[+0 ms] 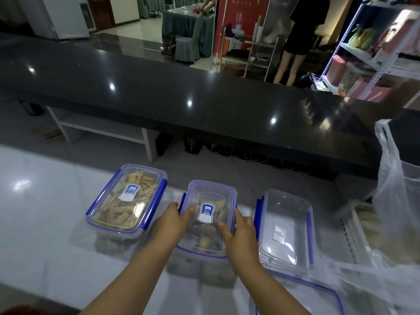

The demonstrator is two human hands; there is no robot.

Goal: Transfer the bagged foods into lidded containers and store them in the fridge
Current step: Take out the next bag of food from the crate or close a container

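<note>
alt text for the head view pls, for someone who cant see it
Both hands, left hand and right hand, press the lid on the middle container of brown food on a white counter. A closed container of tan strips sits left, an empty open container right.

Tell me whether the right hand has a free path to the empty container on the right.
Probably yes. The right hand grips the middle container, and the empty container stands just beside it, open, with nothing between them.

Long glossy black counter (pixel 204 98) spans 12 o'clock; white metal shelving (pixel 372 53) at 2; draped table (pixel 188 21) beyond.
</note>
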